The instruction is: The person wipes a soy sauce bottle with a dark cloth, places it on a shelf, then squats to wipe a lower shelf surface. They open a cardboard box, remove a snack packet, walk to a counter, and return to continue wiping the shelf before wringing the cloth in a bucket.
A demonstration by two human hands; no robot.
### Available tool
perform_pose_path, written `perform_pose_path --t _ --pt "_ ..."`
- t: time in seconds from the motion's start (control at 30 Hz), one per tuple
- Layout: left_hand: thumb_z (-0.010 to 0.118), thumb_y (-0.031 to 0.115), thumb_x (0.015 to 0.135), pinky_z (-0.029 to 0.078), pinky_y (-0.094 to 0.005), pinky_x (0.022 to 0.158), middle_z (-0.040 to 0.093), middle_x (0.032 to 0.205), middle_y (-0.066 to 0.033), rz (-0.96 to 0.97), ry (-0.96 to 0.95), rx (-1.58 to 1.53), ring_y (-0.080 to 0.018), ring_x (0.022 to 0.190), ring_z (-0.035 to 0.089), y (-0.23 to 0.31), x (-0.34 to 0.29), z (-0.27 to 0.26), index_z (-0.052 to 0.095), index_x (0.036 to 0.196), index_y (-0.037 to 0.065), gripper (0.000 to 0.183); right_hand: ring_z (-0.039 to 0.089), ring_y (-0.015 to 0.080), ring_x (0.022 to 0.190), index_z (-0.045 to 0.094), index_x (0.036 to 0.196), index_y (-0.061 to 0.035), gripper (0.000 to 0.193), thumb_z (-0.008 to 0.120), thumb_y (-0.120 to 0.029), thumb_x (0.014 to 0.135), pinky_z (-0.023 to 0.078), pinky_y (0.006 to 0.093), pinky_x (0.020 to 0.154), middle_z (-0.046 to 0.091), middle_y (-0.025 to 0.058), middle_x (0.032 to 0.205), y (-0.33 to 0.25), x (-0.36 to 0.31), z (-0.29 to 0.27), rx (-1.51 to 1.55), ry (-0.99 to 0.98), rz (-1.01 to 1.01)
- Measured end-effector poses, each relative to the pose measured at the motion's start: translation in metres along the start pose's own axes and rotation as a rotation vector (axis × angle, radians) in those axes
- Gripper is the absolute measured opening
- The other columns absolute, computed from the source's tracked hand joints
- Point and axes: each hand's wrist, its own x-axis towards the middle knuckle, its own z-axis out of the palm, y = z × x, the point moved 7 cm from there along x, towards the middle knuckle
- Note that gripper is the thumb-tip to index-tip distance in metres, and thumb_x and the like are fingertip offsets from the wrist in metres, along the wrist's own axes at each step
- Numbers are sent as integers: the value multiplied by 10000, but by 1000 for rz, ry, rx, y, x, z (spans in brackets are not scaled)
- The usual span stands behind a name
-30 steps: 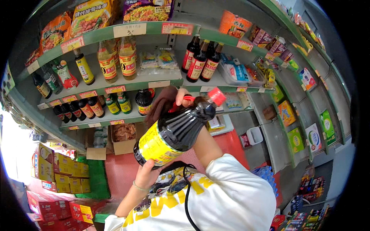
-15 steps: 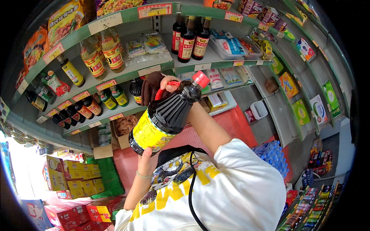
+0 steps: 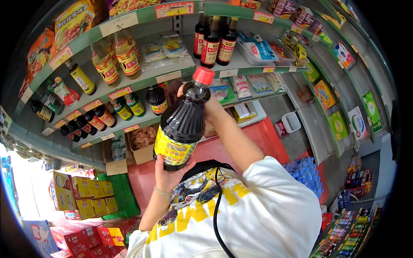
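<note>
A large ribbed bottle of dark sauce (image 3: 183, 116), with a red cap and a yellow label, is held up in front of my chest, its top leaning slightly right. My left hand (image 3: 170, 174) grips it low, the thumb on the label and the palm under the base. Behind the bottle's neck, my right hand (image 3: 210, 108) is mostly hidden; it was closed on the red handle, which is now out of sight. A dark brown cloth (image 3: 173, 91) shows beside the right hand's fingers, left of the neck.
Ahead is a shelf (image 3: 148, 81) with several bottles, including clear ones (image 3: 127, 56) and red-labelled dark ones (image 3: 211, 49). A bottle (image 3: 156, 99) stands just behind the held one. Yellow cartons (image 3: 84, 189) are stacked left; blue-wrapped packs (image 3: 303, 174) and a white tub (image 3: 290, 122) lie right.
The bottle has turned more upright and shifted, its cap moving left and up. Its red handle and most of my right hand have gone behind it. My left hand stays at the base.
</note>
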Motion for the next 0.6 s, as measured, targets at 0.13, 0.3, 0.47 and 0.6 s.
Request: perform_pose_path --t 0.13,0.3,0.47,0.6 --pt "527 648 741 393 -566 928 433 1252 -245 -205 -44 -415 -425 1074 483 -8 -2 19 313 1334 26 886 539 88 860 604 991 -17 194 522 -68 823 414 241 794 619 19 918 -11 -3 15 -250 135 37" --pt "488 679 741 389 -562 932 379 1304 -224 -329 -161 -627 -430 1128 427 -17 -4 29 271 1358 45 910 508 64 810 608 936 -22 146 554 -61 806 398 212 737 597 -13 859 -10 -1 18 -344 77 77" --pt "529 682 710 346 -543 961 319 1360 -201 -415 -274 -791 -409 1201 347 -19 -8 39 245 1382 96 935 528 69 773 592 889 -37 89 586 -76 809 417 213 699 585 -16 829 -1 3 26 -358 0 176" --pt "514 717 687 287 -584 993 252 1365 -303 -523 -354 -741 -487 1159 375 -22 -9 32 198 1404 100 997 499 50 750 587 820 -49 52 607 -86 789 387 198 672 563 -37 782 -4 2 36 -278 -16 245"
